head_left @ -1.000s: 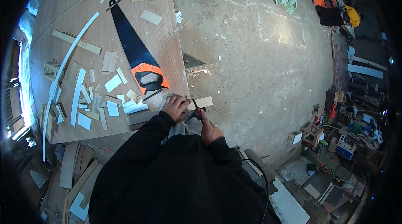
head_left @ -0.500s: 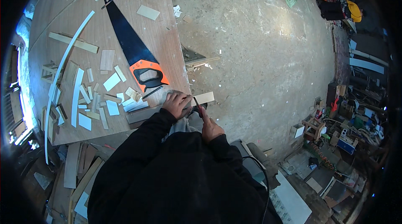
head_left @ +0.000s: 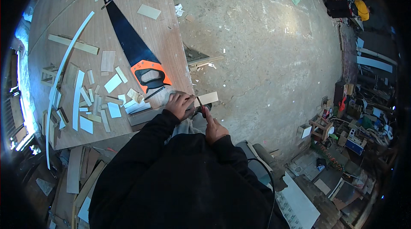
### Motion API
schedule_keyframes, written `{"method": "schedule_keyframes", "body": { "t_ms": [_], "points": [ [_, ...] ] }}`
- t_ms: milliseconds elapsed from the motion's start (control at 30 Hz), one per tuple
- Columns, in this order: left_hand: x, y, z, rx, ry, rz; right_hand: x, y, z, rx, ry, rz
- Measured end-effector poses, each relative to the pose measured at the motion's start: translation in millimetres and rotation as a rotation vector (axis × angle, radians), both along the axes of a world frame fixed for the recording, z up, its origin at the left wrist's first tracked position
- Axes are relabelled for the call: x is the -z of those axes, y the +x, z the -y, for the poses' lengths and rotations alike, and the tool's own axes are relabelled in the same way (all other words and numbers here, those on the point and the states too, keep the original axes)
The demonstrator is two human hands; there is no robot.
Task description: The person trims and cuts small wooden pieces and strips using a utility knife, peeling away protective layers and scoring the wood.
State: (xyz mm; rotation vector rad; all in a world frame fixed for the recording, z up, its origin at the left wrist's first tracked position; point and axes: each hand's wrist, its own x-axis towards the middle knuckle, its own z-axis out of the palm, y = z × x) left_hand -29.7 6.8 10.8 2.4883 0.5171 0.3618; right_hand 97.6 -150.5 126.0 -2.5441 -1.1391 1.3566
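Observation:
My left hand point(head_left: 177, 105) presses down at the near right corner of the table, its fingers bent over a pale wood strip point(head_left: 208, 98) whose end juts past the edge. In my right hand point(head_left: 215, 130) is a slim tool with a red handle point(head_left: 206, 111). Its thin dark blade rests against the strip beside my left fingertips; its exact kind is too small to tell. Just beyond my left hand lie a dark thin rod point(head_left: 154, 93) and a handsaw with an orange and black handle point(head_left: 150, 75). A wood block point(head_left: 143, 117) sits by my left wrist.
Several wood offcuts point(head_left: 87, 125) and a long curved white strip point(head_left: 64, 64) cover the table's left side. Boards point(head_left: 75, 167) lean below the near edge. A black cable point(head_left: 272, 186) hangs by my right side. A person in yellow point(head_left: 362, 10) is far right, near cluttered tools.
My hands keep almost the same place on the strip. The tool in my right hand has shifted very slightly, and the whole view has moved a little.

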Motion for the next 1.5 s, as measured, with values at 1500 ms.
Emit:
{"method": "schedule_keyframes", "body": {
  "t_ms": [1500],
  "points": [
    [5.8,-0.7,0.0,0.016,-0.044,0.003,19.5,-38.7,-8.5,-0.243,-0.020,0.366]
  ]
}}
